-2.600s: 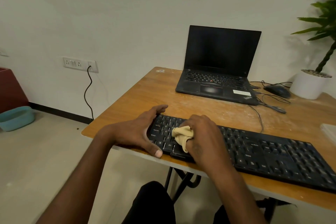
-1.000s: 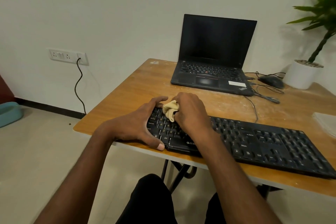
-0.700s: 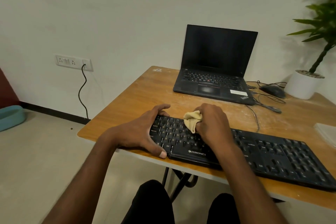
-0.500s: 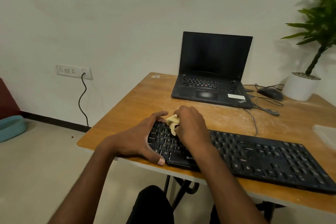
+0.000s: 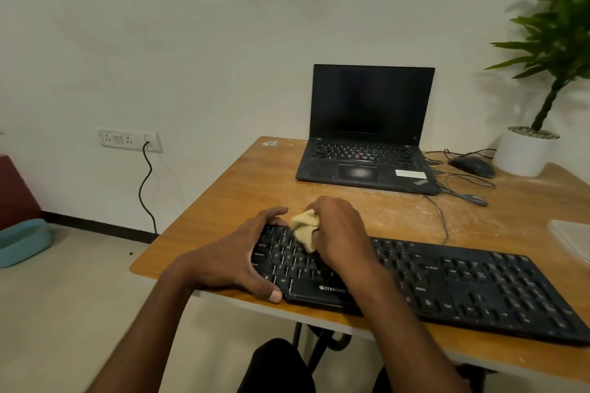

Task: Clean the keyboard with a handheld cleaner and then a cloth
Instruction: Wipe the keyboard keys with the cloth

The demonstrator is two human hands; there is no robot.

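The right hand [image 5: 338, 233] is bunching a tan cloth [image 5: 305, 228] in curled fingers and pressing it onto the upper key rows at the left end of the black keyboard [image 5: 447, 284]. Over the last few seconds the cloth has been travelling: from the lower rows near the front edge up to the back rows, a little way right, and now back toward the left corner. That back-and-forth is reading as scrubbing strokes over one patch, so the cloth stage of the task is under way, with the handheld cleaner nowhere in view.

The left hand [image 5: 236, 260] is staying clamped round the keyboard's left end, thumb on the front edge and fingers over the back edge, bracing it. The keyboard is lying along the front edge of the surface [image 5: 255, 182], near its left corner. The long right stretch of keys is probably still waiting to be wiped.
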